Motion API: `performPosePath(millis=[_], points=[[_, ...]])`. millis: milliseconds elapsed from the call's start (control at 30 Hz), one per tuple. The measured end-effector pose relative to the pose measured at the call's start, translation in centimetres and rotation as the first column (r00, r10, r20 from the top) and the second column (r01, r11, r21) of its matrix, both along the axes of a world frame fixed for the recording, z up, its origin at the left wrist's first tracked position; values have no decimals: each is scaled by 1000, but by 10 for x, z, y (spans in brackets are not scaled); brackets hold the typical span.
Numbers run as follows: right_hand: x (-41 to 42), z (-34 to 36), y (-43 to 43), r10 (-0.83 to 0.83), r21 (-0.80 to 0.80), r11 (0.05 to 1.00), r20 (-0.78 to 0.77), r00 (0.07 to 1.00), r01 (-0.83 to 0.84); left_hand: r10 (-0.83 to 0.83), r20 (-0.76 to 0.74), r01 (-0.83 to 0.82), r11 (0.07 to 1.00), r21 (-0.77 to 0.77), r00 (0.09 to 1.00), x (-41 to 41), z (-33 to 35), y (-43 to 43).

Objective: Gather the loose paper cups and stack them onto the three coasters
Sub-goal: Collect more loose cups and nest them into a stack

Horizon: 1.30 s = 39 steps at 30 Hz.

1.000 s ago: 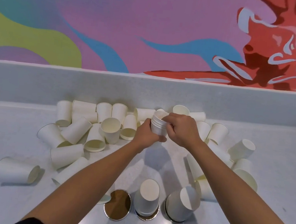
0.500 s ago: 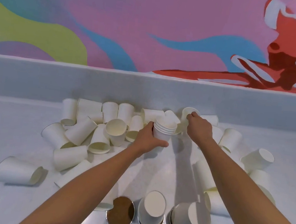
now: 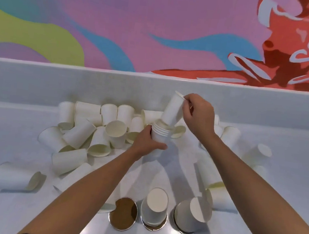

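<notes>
The left grip (image 3: 147, 142) is clenched round the lower half of a nested stack (image 3: 159, 134) of mouth-up paper cups, holding it upright over the table (image 3: 6, 212). The right grip (image 3: 197, 115) pinches a single cup (image 3: 172, 109) by its rim, just above and a little beyond the left grip. That cup is tilted, its base at the stack's open mouth; whether it has entered yet cannot be told.

Coming in at a slant, the base may catch on the top rim rather than slide in. A push then would likely crease the paper or twist the stack in the left grip. A rim pinch is also a thin hold, so the cup could pivot or slip free and fall among the loose cups (image 3: 90, 135) lying to the left of the left grip.

Nearer the person than both grips sit three coasters. The bare coaster (image 3: 122, 216) holds nothing, while the middle coaster (image 3: 154, 229) and the right coaster (image 3: 175, 221) each carry cups standing mouth-down. The held stack is mouth-up, so it would probably need turning over, and a poorly seated top cup could drop out in the turn. Either forearm, drawn back carelessly, could also topple the upturned cups (image 3: 154, 206) close beside it.
</notes>
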State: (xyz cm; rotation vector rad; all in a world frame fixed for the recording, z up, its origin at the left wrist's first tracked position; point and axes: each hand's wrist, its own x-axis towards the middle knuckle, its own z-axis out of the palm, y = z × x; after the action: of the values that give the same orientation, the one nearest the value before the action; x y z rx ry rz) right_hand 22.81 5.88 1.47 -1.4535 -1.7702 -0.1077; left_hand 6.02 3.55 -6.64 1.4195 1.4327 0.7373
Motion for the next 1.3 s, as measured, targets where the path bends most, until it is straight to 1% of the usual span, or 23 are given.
performPosePath(millis=[67, 200, 333, 367, 400, 433, 467, 500, 533, 567, 600, 633, 667, 700, 733, 800, 900, 967, 1033, 1100, 1200, 1267, 1300], points=[[-5, -5, -8, 59, 18, 998, 122, 991, -61, -6, 1, 6, 1000, 11, 1000, 3, 2, -2], [-8, -16, -22, 180, -61, 984, 285, 942, -170, 5, 5, -5, 1000, 25, 1000, 4, 8, -5], [-8, -19, -27, 367, -180, 929, 325, 872, -324, 10, 12, -10, 999, 36, 1000, 2, 13, -5], [-5, -21, -28, 374, -175, 926, 311, 874, -334, 5, 9, -5, 999, 42, 1000, 0, 14, -5], [-3, -24, -26, 351, -152, 935, 262, 899, -321, 7, 8, -8, 999, 47, 1000, -2, 15, -4], [-1, -27, -25, 293, -124, 954, 182, 939, -273, 13, 11, -13, 999, 52, 1000, -5, 14, -3], [1, -31, -22, 190, -113, 977, 87, 978, -180, 24, 15, -25, 998, 51, 1000, -7, 14, -2], [3, -36, -18, 48, -149, 988, 0, 999, -48, 37, 21, -37, 998, 46, 999, -11, 13, 0], [7, -40, -12, -108, -258, 962, -74, 991, 86, 46, 27, -47, 998, 41, 999, -13, 12, 1], [10, -43, -6, -245, -434, 886, -141, 959, 163, 52, 34, -53, 998, 35, 998, -15, 13, 3], [13, -46, -1, -351, -629, 764, -219, 910, 143, 53, 40, -54, 998, 29, 998, -17, 13, 4], [12, -49, 2, -423, -777, 630, -317, 849, 23, 50, 44, -52, 998, 23, 998, -19, 13, 5], [11, -52, 4, -478, -843, 524, -407, 778, -119, 45, 52, -46, 999, 20, 998, -20, 13, 6], [10, -55, 6, -516, -857, 466, -464, 720, -218, 36, 57, -37, 999, 18, 998, -21, 14, 7], [8, -59, 9, -543, -852, 447, -501, 674, -273, 30, 58, -31, 999, 17, 998, -22, 14, 8], [3, -68, 18, -597, -825, 469, -559, 575, -315, 21, 54, -22, 1000, 19, 998, -25, 13, 10], [-6, -82, 35, -678, -795, 541, -605, 416, -275, -9, 36, 8, 1000, 24, 999, -29, 13, 13], [-9, -86, 40, -688, -778, 586, -625, 368, -226, -24, 22, 24, 1000, 17, 999, -32, 14, 14], [-10, -84, 41, -677, -759, 635, -635, 372, -140, -34, 10, 34, 999, 12, 999, -35, 14, 13], [-11, -74, 39, -630, -706, 708, -645, 434, -20, -40, 6, 40, 999, 6, 999, -38, 14, 11], [-8, -50, 33, -512, -537, 827, -592, 623, 169, -36, -7, 36, 999, -14, 999, -39, 13, 9], [-3, -32, 26, -392, -369, 905, -533, 750, 212, -38, -6, 38, 999, -26, 999, -36, 16, 7], [-1, -24, 23, -315, -295, 938, -501, 806, 183, -41, -2, 41, 999, -33, 999, -34, 17, 5]])
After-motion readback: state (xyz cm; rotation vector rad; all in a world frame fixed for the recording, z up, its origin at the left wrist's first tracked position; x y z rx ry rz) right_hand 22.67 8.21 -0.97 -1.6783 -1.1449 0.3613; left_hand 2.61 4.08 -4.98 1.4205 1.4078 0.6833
